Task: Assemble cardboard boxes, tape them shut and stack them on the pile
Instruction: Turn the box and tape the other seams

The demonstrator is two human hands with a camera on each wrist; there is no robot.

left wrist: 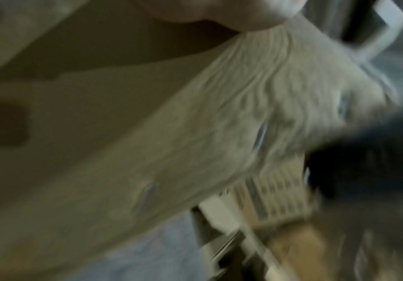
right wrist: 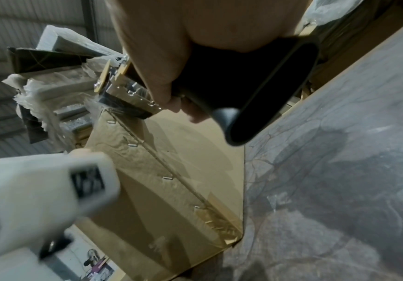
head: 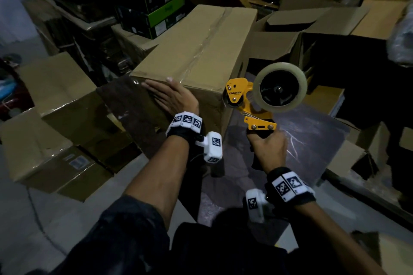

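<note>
1. The left hand [head: 172,96] lay flat on the near end of the cardboard box [head: 196,49]. Its fingers [head: 156,90] were straight and spread, and they pressed on the box just below the near top edge.
2. The right hand [head: 268,147] was curled tight around the black handle [right wrist: 250,85] of the yellow tape gun [head: 248,105].
3. The front of the tape gun touched the near right corner of the box. The clear tape roll [head: 281,86] sat on the gun, to the right of the box.
4. The box was closed. A strip of clear tape [head: 207,38] ran along the middle of its top. The box stood on a dark surface [head: 312,140] with a grey cloudy pattern.
5. In the right wrist view, wrinkled tape ran down a brown side of the box, over a row of small metal staples [right wrist: 166,178].
6. The left wrist view was very blurry. It showed brown cardboard [left wrist: 75,133] and crinkled tape [left wrist: 255,95]. Only a small bit of the hand showed at the top, so the fingers could not be seen there.
7. More brown boxes [head: 58,100] and green and black boxes [head: 156,2] stood around, but it was dark and they were hard to make out. The open box [head: 297,29] at the far right was partly lost in shadow.
</note>
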